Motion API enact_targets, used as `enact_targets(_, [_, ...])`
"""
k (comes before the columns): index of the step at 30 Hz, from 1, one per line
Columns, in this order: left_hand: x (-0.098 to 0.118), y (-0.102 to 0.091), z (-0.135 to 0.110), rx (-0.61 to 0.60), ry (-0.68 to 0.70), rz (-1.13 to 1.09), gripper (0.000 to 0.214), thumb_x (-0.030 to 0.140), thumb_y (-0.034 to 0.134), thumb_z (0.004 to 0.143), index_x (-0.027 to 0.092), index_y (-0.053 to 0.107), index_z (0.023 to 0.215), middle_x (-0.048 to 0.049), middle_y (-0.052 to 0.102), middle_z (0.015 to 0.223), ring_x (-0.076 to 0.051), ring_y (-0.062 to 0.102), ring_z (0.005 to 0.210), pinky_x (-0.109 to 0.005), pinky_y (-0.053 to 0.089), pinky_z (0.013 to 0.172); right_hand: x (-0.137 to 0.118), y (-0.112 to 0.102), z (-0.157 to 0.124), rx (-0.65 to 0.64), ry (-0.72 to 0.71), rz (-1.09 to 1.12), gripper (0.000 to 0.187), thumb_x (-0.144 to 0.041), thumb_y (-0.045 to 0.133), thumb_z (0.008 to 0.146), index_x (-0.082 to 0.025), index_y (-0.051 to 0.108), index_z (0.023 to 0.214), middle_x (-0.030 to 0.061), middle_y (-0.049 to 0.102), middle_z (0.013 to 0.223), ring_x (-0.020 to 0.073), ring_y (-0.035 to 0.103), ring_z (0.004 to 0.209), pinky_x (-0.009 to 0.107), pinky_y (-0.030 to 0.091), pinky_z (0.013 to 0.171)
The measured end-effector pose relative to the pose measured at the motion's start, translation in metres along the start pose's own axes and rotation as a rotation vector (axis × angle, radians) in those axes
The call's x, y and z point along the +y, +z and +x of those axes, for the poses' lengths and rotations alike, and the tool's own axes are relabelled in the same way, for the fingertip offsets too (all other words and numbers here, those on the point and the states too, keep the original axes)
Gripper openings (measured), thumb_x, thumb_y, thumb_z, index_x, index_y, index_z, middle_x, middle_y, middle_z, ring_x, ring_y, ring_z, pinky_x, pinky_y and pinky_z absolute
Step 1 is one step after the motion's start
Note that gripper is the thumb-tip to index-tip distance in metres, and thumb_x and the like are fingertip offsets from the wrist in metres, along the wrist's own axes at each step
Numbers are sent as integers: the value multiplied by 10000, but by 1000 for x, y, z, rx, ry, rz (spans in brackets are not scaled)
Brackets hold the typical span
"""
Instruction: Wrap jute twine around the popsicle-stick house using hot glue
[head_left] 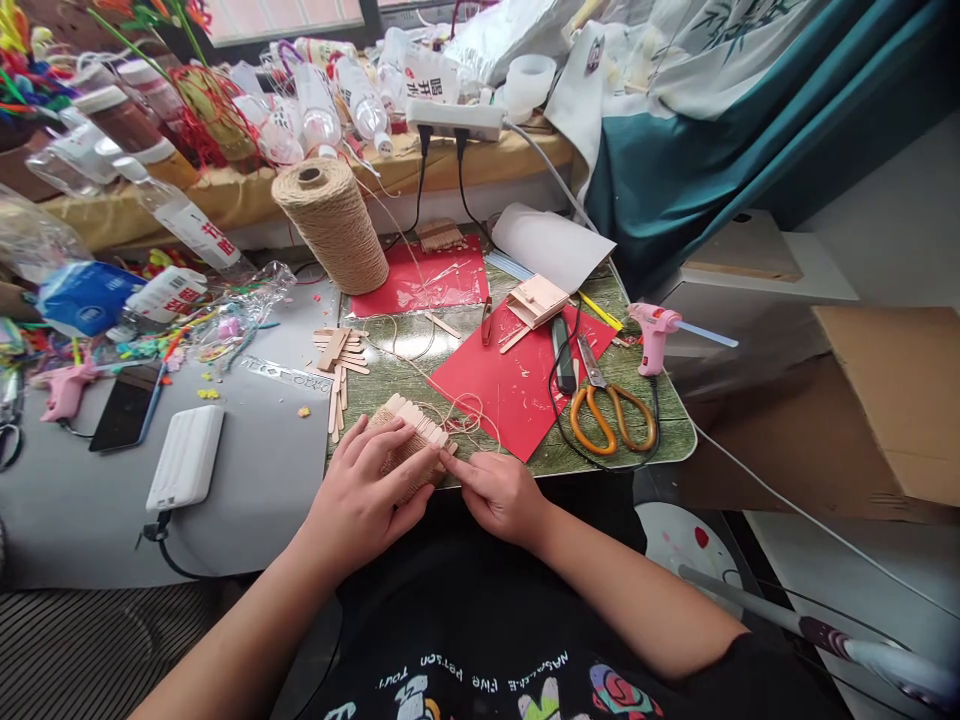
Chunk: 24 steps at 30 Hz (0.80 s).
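A small panel of wooden craft sticks (411,425), partly wrapped in jute twine, lies at the near edge of the green mat (652,425). My left hand (367,495) rests flat on it with fingers spread, pressing it down. My right hand (495,490) sits just right of the panel, fingertips pinched at its lower right corner where the loose twine (461,410) comes off. What the pinch holds is too small to make out. The twine runs back across the mat toward a large jute spool (334,222).
Loose craft sticks (341,365) lie left of the panel. Red paper sheets (510,385), orange-handled scissors (607,405), a pink glue gun (654,330), a small stick box (536,300) are on the mat. A white power bank (186,457) and a phone (127,405) lie left; bottles crowd the back.
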<state>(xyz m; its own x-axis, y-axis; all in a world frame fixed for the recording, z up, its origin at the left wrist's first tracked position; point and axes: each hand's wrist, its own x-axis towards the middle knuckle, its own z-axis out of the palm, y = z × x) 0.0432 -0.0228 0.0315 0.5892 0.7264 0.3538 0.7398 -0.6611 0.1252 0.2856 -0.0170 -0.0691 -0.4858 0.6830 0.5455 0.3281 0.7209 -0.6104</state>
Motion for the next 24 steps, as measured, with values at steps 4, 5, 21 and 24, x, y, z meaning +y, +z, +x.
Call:
enact_targets(4, [-1,0,0,7,10,-9,462,262,747,926,307,651,1375,-122,610,1363,-324,617,1339,-637,415,1230,-3,-2,-1,-36,12,8,641,-141,467,1048,-221,367,1676,12,614,783,210,578,730,343,510,683])
enact_targets(5, [-1,1,0,12,9,-12,478,262,753,921,310,647,1385,-121,610,1359,-324,617,1342,-635,416,1231,-5,-3,-2,-36,16,26,639,-139,463,1049,-221,363,1674,18,643,804,208,597,737,342,525,694])
enact_targets(21, [-2,3,1,40,-57,-76,496,261,781,864,301,657,1343,-88,670,1360,-314,645,1327,-595,410,1254,-36,-34,7,177,12,177,423,-79,572,981,-229,583,1376,60,790,991,174,729,762,314,616,733])
enact_targets(24, [-3,4,1,50,-63,-82,526,272,784,863,280,631,1366,-93,682,1365,-313,645,1331,-592,406,1259,-34,-40,12,182,7,160,427,-83,567,983,-242,576,1379,43,768,918,173,693,693,315,595,671])
